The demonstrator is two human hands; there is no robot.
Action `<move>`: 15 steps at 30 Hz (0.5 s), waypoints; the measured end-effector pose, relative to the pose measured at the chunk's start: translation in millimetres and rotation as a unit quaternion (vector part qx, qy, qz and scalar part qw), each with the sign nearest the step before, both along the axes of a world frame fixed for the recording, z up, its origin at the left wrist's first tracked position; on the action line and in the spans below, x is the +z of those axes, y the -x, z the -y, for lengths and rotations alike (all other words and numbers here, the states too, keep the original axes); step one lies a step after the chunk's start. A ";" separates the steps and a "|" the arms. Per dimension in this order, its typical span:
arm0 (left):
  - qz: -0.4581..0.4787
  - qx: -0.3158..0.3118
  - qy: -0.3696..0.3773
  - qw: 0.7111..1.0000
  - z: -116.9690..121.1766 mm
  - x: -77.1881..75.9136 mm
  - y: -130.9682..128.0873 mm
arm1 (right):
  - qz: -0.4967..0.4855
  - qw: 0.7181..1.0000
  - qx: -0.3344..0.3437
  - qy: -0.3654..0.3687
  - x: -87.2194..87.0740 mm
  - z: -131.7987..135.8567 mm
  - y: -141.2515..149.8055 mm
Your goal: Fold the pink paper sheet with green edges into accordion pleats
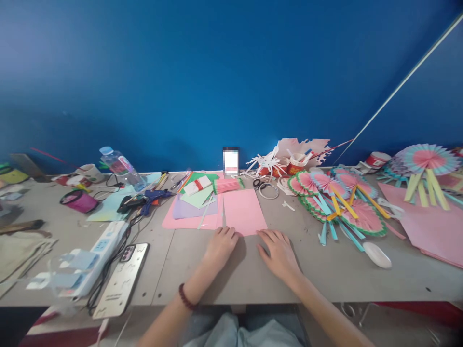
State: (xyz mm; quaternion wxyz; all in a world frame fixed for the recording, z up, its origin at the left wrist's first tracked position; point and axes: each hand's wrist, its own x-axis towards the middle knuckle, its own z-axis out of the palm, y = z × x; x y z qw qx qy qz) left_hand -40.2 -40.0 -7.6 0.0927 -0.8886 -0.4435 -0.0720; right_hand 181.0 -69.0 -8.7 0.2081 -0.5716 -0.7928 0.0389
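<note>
A sheet of pink paper [246, 209] lies flat in front of me, with a narrow pale strip along its left side. My left hand [222, 246] is at its near left corner, fingers curled together onto the edge. At the near right corner rests my right hand [278, 250], fingers stretched out and thumb apart, the fingertips touching the paper. Just beyond the sheet is a pleated pink paper piece [227, 186] with green edges. Sheets of coloured paper, including a lilac one [195, 207], overlap to the left beside a white packet with a red band [198, 184].
Scissors [259, 184] and a roll of white tape [268, 191] lie beyond my right hand. Pleated paper fans [338, 193] and a white mouse-shaped object [377, 254] are rightward. Leftward are a phone [123, 279], a power strip [97, 258], a blue glue gun [150, 200] and a bottle [121, 166].
</note>
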 end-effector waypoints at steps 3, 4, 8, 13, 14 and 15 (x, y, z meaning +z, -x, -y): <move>-0.035 -0.093 -0.024 0.995 -14.0 1.4 10.2 | -0.015 1.000 0.000 0.002 2.4 -2.5 -1.5; -0.038 -0.113 -0.035 0.992 -17.1 1.2 12.4 | -0.019 1.000 0.004 0.002 2.0 -3.2 -2.2; -0.030 -0.157 -0.085 0.983 -23.6 -2.6 18.0 | -0.038 0.999 0.027 0.003 -3.9 -6.8 -5.7; 0.022 -0.171 -0.165 0.971 -23.0 -4.2 21.2 | -0.065 0.996 0.049 0.024 -1.8 -14.5 -8.5; 0.050 -0.159 -0.186 0.968 -22.9 -2.6 21.6 | -0.073 0.995 0.055 0.033 1.3 -16.7 -8.7; 0.085 -0.141 -0.207 0.964 -23.5 -0.1 21.9 | -0.084 0.994 0.064 0.043 5.1 -19.5 -8.9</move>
